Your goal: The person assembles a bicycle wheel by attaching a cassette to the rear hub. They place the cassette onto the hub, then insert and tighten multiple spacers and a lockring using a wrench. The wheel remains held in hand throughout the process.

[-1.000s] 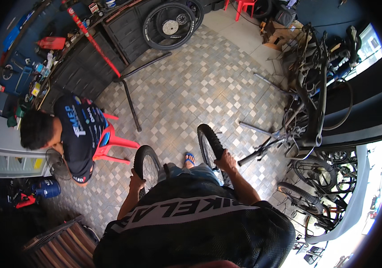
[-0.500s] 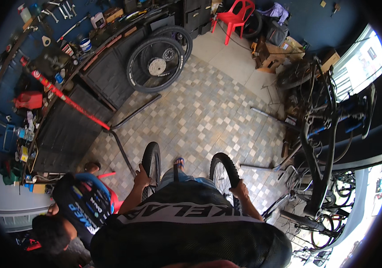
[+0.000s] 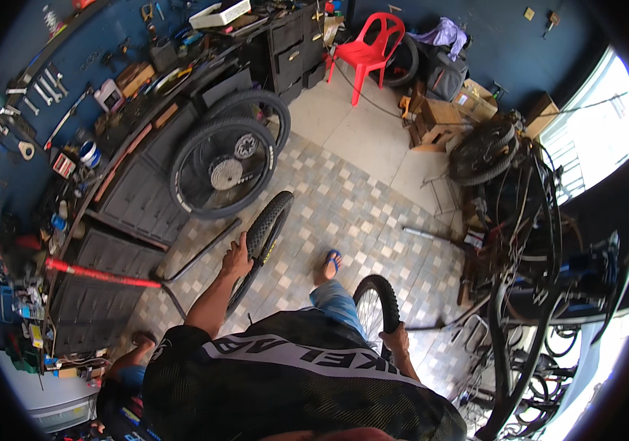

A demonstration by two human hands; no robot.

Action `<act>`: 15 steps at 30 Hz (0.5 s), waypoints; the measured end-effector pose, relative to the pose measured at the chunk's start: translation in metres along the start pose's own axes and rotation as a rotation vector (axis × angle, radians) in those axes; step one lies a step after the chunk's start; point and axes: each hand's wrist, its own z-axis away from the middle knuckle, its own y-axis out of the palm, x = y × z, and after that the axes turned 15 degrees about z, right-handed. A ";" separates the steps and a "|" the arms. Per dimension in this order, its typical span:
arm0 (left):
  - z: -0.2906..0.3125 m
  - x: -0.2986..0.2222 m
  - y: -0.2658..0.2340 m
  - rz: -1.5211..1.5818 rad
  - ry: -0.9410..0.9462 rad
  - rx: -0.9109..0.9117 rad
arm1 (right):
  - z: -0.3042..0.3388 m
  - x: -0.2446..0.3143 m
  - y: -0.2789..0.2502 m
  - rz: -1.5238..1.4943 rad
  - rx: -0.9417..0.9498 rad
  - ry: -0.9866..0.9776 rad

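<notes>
My left hand (image 3: 238,259) grips the tread of a knobby black bicycle wheel (image 3: 264,228), which stands upright and tilted at my left. Its thumb and fingers lie along the tire's outer side. At my right side, my right hand (image 3: 396,339) is closed round the rear edge of a second bicycle wheel (image 3: 390,302) with a knobby tire and thin spokes. My body hides the lower part of this wheel. Between the two wheels, my foot in a blue flip-flop (image 3: 333,259) is on the tiled floor.
Two more wheels (image 3: 220,170) lean on black cabinets below a tool-filled bench. A red stand (image 3: 108,273) with dark legs is at left, near another person's leg (image 3: 135,353). A red chair (image 3: 364,53) stands ahead; bicycle frames (image 3: 549,242) crowd the right.
I have stepped forward. My left hand has pushed its wheel ahead, while the right wheel stays close by my side. The other person is now mostly hidden behind my shoulder.
</notes>
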 end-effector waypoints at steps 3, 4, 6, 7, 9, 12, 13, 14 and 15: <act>-0.079 -0.052 -0.029 0.008 0.051 -0.042 | -0.060 0.028 -0.058 0.016 0.036 -0.016; -0.106 -0.074 -0.040 0.019 0.057 -0.047 | -0.076 0.036 -0.073 0.024 0.001 -0.018; -0.158 -0.112 -0.068 0.048 0.113 -0.108 | -0.107 0.053 -0.117 -0.012 -0.014 -0.056; -0.179 -0.121 -0.078 0.070 0.154 -0.153 | -0.126 0.065 -0.140 -0.026 0.000 -0.080; -0.219 -0.157 -0.093 0.120 0.170 -0.173 | -0.153 0.084 -0.181 -0.017 -0.037 -0.095; -0.288 -0.199 -0.116 0.083 0.143 -0.168 | -0.203 0.121 -0.236 -0.040 -0.165 -0.185; -0.309 -0.222 -0.117 0.130 0.137 -0.160 | -0.219 0.129 -0.250 -0.040 -0.234 -0.209; -0.330 -0.244 -0.120 0.123 0.111 -0.159 | -0.238 0.142 -0.267 -0.032 -0.238 -0.211; -0.356 -0.244 -0.125 0.105 0.150 -0.224 | -0.257 0.166 -0.286 -0.049 -0.269 -0.239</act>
